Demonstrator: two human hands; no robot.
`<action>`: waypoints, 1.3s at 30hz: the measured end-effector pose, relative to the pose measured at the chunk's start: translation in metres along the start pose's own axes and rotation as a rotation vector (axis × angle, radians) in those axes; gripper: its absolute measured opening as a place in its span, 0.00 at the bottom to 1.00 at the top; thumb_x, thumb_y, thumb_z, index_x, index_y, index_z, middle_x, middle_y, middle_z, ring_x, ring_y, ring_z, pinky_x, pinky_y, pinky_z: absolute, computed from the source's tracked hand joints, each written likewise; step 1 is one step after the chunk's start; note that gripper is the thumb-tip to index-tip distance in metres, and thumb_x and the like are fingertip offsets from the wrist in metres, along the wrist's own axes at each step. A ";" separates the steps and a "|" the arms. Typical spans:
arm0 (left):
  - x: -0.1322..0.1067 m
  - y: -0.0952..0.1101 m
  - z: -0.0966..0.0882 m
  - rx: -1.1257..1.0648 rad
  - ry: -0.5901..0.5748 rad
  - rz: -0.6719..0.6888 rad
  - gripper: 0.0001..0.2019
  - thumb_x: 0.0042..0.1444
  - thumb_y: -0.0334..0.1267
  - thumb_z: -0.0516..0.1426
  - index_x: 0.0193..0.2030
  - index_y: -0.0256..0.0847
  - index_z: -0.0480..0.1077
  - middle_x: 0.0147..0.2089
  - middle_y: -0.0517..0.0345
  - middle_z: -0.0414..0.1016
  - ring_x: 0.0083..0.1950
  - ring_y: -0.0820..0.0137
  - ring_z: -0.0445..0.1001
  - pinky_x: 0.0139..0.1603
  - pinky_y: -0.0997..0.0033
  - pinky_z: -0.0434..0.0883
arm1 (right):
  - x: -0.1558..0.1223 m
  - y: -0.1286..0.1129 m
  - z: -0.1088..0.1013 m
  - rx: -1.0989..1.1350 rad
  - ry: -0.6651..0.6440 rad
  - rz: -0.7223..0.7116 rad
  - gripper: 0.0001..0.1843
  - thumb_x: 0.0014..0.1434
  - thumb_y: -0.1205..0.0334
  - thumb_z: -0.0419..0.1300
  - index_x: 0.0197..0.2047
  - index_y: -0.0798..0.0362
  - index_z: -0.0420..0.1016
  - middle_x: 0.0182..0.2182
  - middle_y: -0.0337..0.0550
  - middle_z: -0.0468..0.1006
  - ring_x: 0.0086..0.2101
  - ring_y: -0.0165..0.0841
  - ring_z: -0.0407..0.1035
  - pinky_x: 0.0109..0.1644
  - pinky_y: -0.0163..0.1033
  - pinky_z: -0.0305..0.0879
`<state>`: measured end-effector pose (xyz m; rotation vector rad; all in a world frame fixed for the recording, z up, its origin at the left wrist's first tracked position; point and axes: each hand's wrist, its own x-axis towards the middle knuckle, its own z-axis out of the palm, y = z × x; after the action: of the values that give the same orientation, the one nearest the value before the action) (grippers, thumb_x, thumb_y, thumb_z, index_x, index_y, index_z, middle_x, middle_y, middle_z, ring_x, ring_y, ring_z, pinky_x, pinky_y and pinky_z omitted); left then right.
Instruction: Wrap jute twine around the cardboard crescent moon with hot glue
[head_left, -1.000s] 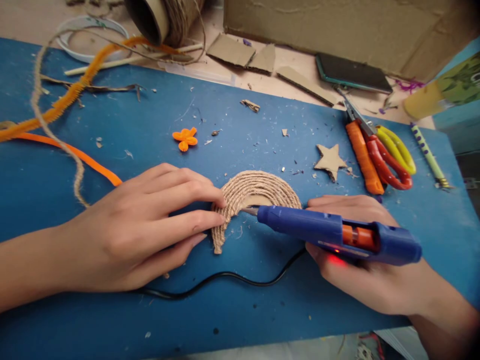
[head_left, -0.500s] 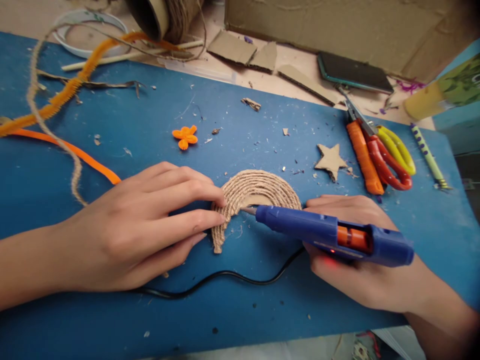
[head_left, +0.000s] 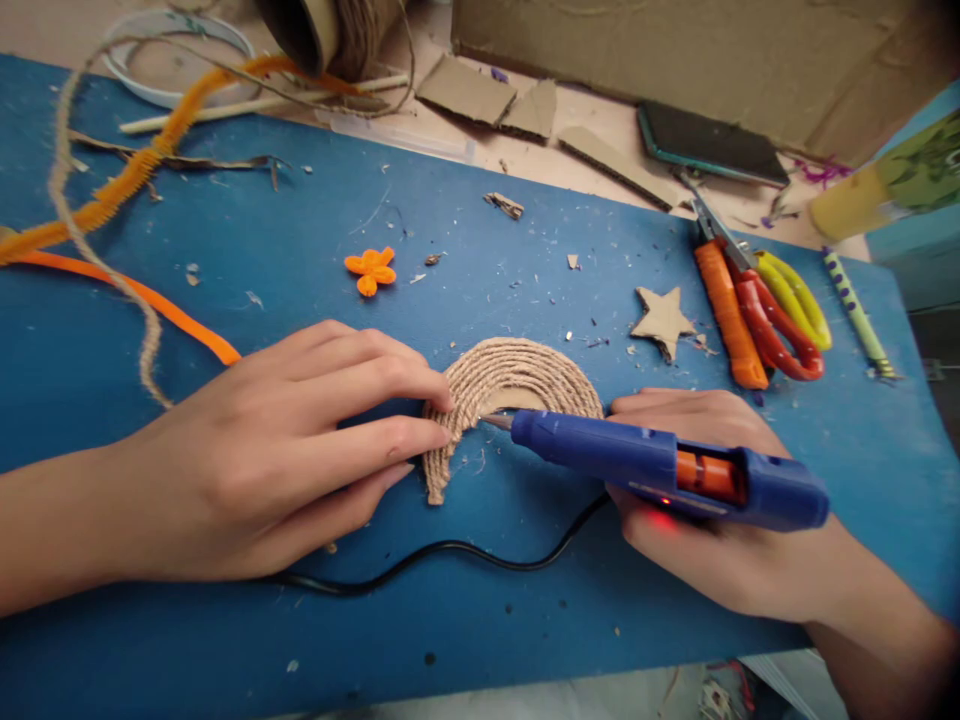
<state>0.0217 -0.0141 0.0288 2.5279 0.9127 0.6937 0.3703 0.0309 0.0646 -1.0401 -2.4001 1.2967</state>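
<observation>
A small arch of tan twine [head_left: 525, 362], laid in tight curved rows on a cardboard backing, lies on the blue work surface. The fingertips of my left hand [head_left: 300, 450] press on its left end and hold it in place. In my right hand [head_left: 720, 570] is a blue glue gun [head_left: 600, 447], gripped around its handle, which is mostly hidden below the body. Its metal nozzle meets the inner edge of the arch near the left side. A red light glows on the gun. The black cord [head_left: 450, 548] runs across the surface below the arch.
An orange flower [head_left: 370, 271] and a cardboard star [head_left: 664, 322] lie beyond my hands. Scissors [head_left: 776, 320], an orange-handled tool [head_left: 731, 315] and a striped pen [head_left: 857, 312] are at right. A twine roll [head_left: 364, 38], cardboard scraps [head_left: 465, 92] and a phone [head_left: 709, 145] sit behind.
</observation>
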 end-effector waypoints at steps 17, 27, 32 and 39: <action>0.000 0.002 -0.001 -0.015 -0.010 -0.038 0.15 0.78 0.28 0.57 0.62 0.47 0.80 0.67 0.55 0.84 0.65 0.60 0.83 0.69 0.53 0.79 | 0.000 0.003 0.001 -0.010 0.017 -0.022 0.12 0.53 0.70 0.65 0.28 0.49 0.65 0.23 0.32 0.68 0.26 0.29 0.58 0.31 0.42 0.53; 0.001 0.000 0.000 -0.024 0.008 -0.008 0.16 0.77 0.28 0.57 0.63 0.47 0.80 0.66 0.54 0.85 0.63 0.58 0.84 0.66 0.50 0.81 | -0.001 0.003 0.002 -0.022 0.047 -0.018 0.14 0.56 0.69 0.65 0.28 0.48 0.63 0.22 0.34 0.69 0.25 0.30 0.58 0.31 0.42 0.52; 0.001 0.001 -0.002 -0.011 -0.021 -0.034 0.15 0.77 0.27 0.57 0.63 0.47 0.80 0.68 0.57 0.83 0.66 0.62 0.82 0.70 0.56 0.78 | -0.001 0.003 0.001 -0.034 0.058 -0.028 0.14 0.55 0.70 0.64 0.27 0.49 0.62 0.22 0.33 0.67 0.25 0.29 0.57 0.30 0.41 0.52; -0.001 0.003 -0.001 -0.004 -0.016 -0.048 0.18 0.79 0.27 0.54 0.65 0.48 0.78 0.69 0.61 0.81 0.67 0.65 0.80 0.73 0.60 0.75 | -0.002 0.003 0.002 -0.038 0.073 -0.029 0.14 0.55 0.70 0.65 0.28 0.49 0.63 0.22 0.32 0.67 0.25 0.28 0.58 0.30 0.41 0.52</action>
<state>0.0217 -0.0167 0.0304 2.4956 0.9629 0.6593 0.3721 0.0296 0.0613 -1.0396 -2.3858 1.1869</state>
